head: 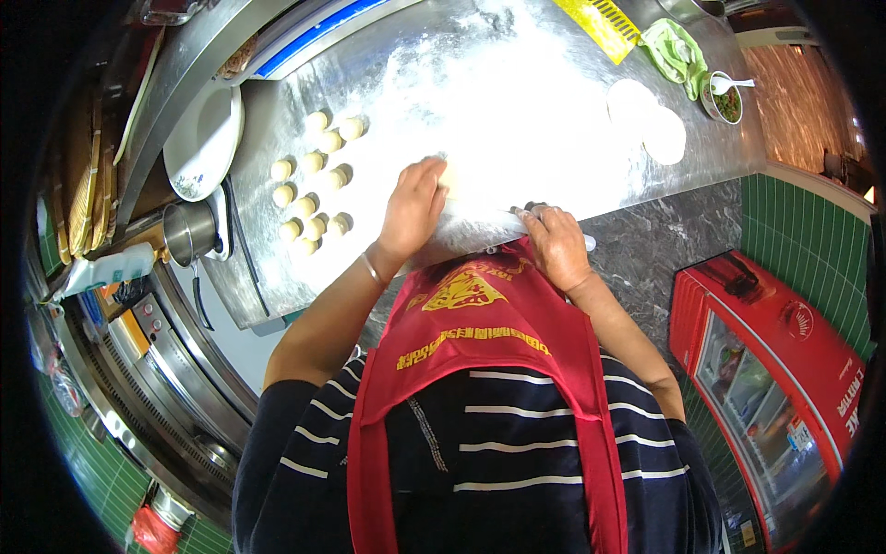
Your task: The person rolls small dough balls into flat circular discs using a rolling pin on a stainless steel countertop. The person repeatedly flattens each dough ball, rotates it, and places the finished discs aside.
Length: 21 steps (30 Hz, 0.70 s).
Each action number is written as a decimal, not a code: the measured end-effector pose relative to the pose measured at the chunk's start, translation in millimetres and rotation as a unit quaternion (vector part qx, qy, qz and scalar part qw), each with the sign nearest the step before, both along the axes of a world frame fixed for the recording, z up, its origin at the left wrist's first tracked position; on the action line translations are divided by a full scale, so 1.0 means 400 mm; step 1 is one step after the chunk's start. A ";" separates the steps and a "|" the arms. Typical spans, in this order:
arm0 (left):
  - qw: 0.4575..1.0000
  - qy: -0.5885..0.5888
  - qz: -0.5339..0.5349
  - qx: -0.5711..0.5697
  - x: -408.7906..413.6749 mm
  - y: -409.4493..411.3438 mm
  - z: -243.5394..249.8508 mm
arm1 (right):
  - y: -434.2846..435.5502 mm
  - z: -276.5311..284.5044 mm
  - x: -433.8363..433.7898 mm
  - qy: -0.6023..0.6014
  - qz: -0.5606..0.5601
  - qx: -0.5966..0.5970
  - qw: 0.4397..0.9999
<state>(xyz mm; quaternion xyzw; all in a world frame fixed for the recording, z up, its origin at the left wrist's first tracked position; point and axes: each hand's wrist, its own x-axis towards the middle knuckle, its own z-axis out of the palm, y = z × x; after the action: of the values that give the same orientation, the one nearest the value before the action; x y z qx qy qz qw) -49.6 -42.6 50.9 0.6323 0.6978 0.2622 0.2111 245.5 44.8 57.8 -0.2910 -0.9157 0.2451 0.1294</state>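
Note:
My left hand (pixel 414 208), with a bangle at the wrist, lies at the near part of the floured metal worktop (pixel 387 83), its fingers against a piece of dough (pixel 450 179). Glare washes out much of that dough. At the worktop's near edge, my right hand (pixel 550 239) has its fingers closed around a pale rod, perhaps a rolling pin (pixel 509 220); its far part fades into the glare. Several dough balls (pixel 313 224) sit in a group to the left. Flat round dough sheets (pixel 666 136) lie overlapping at the right.
A bowl of chopped greens (pixel 727 104) with a white spoon, a green cloth (pixel 673 55) and a yellow slotted piece (pixel 606 28) are at the far right. White dish (pixel 204 142), saucepan (pixel 188 232) and dark thin rod (pixel 246 253) lie left. A red glass-door refrigerator (pixel 768 388) stands below right.

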 end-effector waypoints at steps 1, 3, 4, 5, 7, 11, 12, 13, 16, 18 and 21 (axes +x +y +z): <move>1.000 0.005 0.012 0.000 0.000 0.041 -0.008 | -0.003 0.008 -0.001 -0.005 -0.001 -0.010 1.000; 0.999 0.015 0.032 0.020 0.009 0.111 -0.022 | -0.001 0.022 -0.003 0.003 -0.008 0.002 1.000; 0.999 0.022 0.039 0.013 0.013 0.141 -0.027 | 0.001 0.028 -0.003 0.007 -0.007 0.009 1.000; 0.997 -0.011 0.064 -0.037 0.017 0.164 -0.030 | 0.003 0.034 -0.002 0.019 -0.009 0.020 1.000; 0.984 -0.072 0.103 -0.129 0.020 0.201 -0.031 | 0.004 0.044 0.003 0.012 -0.014 0.012 1.000; 0.967 -0.029 0.089 -0.235 0.005 0.225 -0.019 | -0.006 0.050 0.011 0.018 -0.032 -0.005 0.999; 0.973 -0.015 0.078 -0.216 0.000 0.223 -0.016 | -0.010 0.049 0.013 0.016 -0.036 -0.011 0.999; 0.978 -0.005 0.066 -0.200 -0.005 0.220 -0.014 | -0.013 0.047 0.014 0.015 -0.036 -0.016 0.999; 0.994 0.086 -0.003 -0.068 -0.006 0.197 -0.012 | -0.022 0.042 0.019 0.022 -0.033 -0.026 0.999; 0.995 0.041 -0.005 -0.091 0.003 0.181 -0.012 | -0.027 0.038 0.021 0.026 -0.028 -0.030 0.999; 0.993 0.020 0.014 -0.113 0.019 0.168 -0.002 | -0.033 0.037 0.025 0.026 -0.024 -0.038 0.999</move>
<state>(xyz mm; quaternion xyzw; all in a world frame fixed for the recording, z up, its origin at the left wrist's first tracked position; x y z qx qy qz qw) -41.8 24.5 49.9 0.5995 0.7359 0.1724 0.2634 255.5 31.8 72.7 -0.3112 -0.8947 0.2843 0.1481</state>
